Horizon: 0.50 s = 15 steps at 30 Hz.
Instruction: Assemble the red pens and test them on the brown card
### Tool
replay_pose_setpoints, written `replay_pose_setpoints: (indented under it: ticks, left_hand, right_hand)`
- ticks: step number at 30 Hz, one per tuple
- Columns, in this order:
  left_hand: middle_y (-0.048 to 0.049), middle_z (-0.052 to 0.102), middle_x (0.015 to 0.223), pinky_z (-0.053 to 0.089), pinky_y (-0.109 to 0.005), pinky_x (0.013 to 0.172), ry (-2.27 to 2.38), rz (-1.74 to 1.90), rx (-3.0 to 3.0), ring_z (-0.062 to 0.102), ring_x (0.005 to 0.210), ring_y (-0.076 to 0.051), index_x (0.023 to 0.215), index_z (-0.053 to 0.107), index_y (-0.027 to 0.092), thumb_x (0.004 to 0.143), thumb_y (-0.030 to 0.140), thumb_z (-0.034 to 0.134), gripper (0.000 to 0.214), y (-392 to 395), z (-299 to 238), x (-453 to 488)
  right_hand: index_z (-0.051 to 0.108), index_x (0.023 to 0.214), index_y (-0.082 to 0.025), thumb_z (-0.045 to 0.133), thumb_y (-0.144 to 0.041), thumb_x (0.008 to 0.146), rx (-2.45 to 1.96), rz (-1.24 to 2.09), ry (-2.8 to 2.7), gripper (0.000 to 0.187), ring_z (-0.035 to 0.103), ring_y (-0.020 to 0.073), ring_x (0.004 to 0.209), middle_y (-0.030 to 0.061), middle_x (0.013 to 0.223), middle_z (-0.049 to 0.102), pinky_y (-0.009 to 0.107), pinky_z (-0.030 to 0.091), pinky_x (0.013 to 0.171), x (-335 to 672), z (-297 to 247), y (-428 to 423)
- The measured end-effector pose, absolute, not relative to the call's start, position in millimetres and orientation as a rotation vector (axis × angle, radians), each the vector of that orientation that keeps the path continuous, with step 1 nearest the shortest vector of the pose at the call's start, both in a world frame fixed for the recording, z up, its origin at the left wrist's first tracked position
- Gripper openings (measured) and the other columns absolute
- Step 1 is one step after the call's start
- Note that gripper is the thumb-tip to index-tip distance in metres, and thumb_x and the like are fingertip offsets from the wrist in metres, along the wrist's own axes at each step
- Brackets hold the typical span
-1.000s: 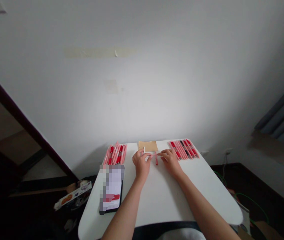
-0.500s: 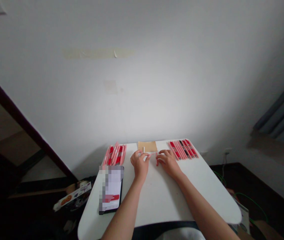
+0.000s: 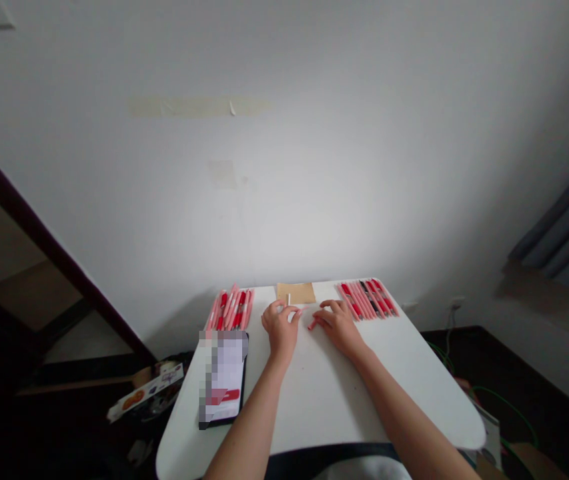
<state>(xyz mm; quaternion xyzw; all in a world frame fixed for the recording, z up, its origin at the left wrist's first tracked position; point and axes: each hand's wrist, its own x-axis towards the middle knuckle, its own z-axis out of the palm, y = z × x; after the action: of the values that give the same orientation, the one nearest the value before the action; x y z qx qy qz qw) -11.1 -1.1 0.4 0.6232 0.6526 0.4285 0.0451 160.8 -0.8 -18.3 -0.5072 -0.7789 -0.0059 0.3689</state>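
My left hand (image 3: 281,325) is closed, thumb and fingertips pinched around a slim pen. A white length of the pen (image 3: 289,299) sticks up above the fingers, and a pinkish bit shows by the fingertips. The rest is hidden in the hand. Across a small gap, my right hand (image 3: 337,323) pinches a short pink pen cap (image 3: 311,325), which slants down to the left just above or on the white table (image 3: 329,393). Behind both hands lies a tan piece of paper or card (image 3: 300,293).
Pink and red pens (image 3: 231,310) lie in a pile at the back left. A neat row of pink, red and black pens (image 3: 368,299) is at the back right. A phone (image 3: 229,377) rests near the left edge. The wall (image 3: 284,220) rises behind the table.
The pink pen cap in my right hand has tipped from nearly upright to slanting down to the left. My left hand has stayed in almost the same place.
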Motion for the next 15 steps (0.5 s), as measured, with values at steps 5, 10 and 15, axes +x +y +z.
replay_pose_setpoints:
  ticks: [5, 10, 15]
  left_hand:
    - [-0.0056, 0.061, 0.109, 0.036, -0.041, 0.099, 1.989, 1.324, 1.905, 0.052, 0.109, -0.023, 0.081, 0.074, 0.027, 0.074, 0.028, 0.069, 0.009, -1.0, 0.0, -11.5]
    - [-0.0058, 0.061, 0.109, 0.036, -0.041, 0.098, 1.989, 1.307, 1.912, 0.052, 0.109, -0.023, 0.08, 0.074, 0.027, 0.075, 0.029, 0.069, 0.008, -1.1, 0.4, -12.1]
    - [-0.0058, 0.06, 0.11, 0.036, -0.041, 0.097, 1.999, 1.301, 1.904, 0.051, 0.109, -0.024, 0.081, 0.075, 0.028, 0.074, 0.029, 0.069, 0.009, -0.5, 0.8, -11.9]
  right_hand:
    - [0.072, 0.086, -0.027, 0.061, -0.027, 0.086, -1.278, -0.004, -1.972, 0.011, 0.047, 0.0251, 0.101, 0.0069, 0.107, 0.061, 0.042, 0.043, 0.088, 161.1, -19.8, 1.2]
    - [0.07, 0.089, -0.025, 0.056, -0.022, 0.088, -1.228, 0.038, -1.903, 0.014, 0.05, 0.0235, 0.097, 0.0074, 0.099, 0.063, 0.038, 0.043, 0.085, 163.7, -20.0, 5.0]
    - [0.066, 0.092, -0.024, 0.051, -0.025, 0.091, -1.238, 0.056, -1.822, 0.016, 0.05, 0.0233, 0.095, 0.0063, 0.092, 0.064, 0.038, 0.043, 0.085, 166.6, -18.9, 6.6]
